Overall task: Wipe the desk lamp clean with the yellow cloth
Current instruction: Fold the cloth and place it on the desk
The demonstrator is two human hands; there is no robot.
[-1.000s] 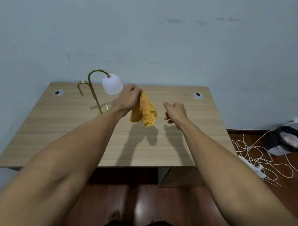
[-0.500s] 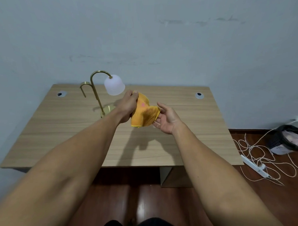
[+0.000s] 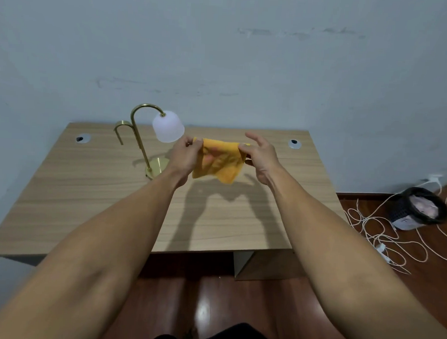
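Head view: wooden desk, grey wall

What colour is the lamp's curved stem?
Shiny gold, like brass; the head view shows the stem best.

Wooden worktop mid-frame against the wall, bearing a brass desk lamp at upper left and two cable grommets near the back corners.

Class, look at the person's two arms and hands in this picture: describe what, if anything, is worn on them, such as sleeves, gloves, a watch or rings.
Both arms are bare from the bottom of the picture to the wrist, with no sleeve in view. The left hand and the right hand wear no gloves. No watch, bracelet or ring shows on either wrist or on the visible fingers.
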